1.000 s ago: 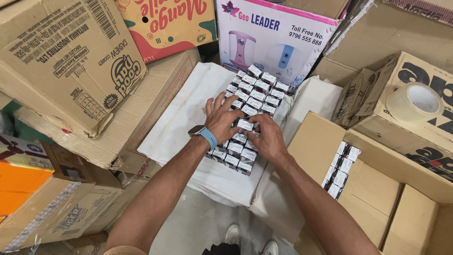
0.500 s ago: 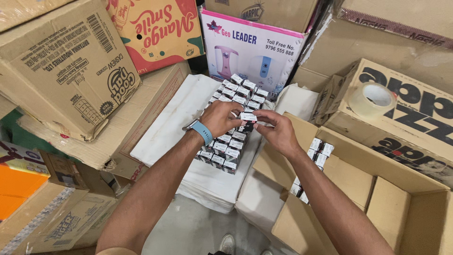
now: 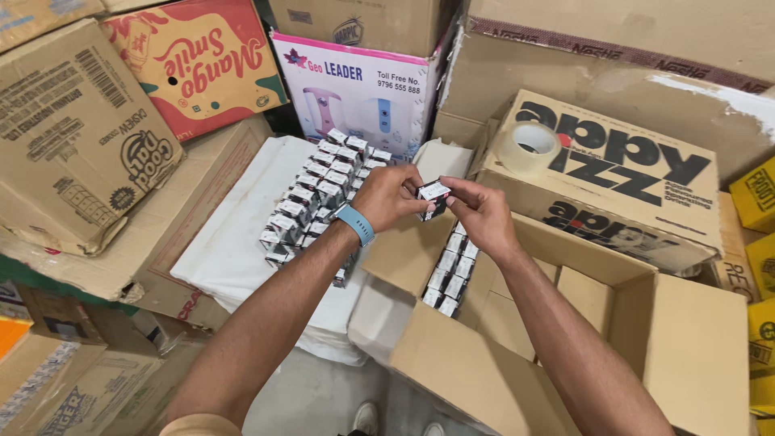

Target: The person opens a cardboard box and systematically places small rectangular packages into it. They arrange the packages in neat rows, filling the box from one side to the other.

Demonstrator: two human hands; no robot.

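Both hands meet on one small black-and-white box point(image 3: 433, 194), held in the air above the near corner of an open cardboard carton point(image 3: 565, 355). My left hand point(image 3: 391, 196), with a blue wristband, grips the box from the left; my right hand point(image 3: 479, 213) pinches it from the right. Inside the carton, a row of the same small boxes point(image 3: 451, 269) stands along its left wall. Several more small boxes point(image 3: 319, 190) lie in rows on a white cloth-covered surface point(image 3: 234, 242) to the left.
A tape roll point(image 3: 527, 148) rests on a printed carton point(image 3: 622, 178) to the right. Stacked cardboard cartons point(image 3: 73, 137) crowd the left and back, with a white and pink appliance box point(image 3: 363, 89) behind the rows. Yellow boxes point(image 3: 759, 242) sit at far right.
Both hands lifted one small box off the rows on the cloth and carried it right, over the open carton. The view swung right with them.
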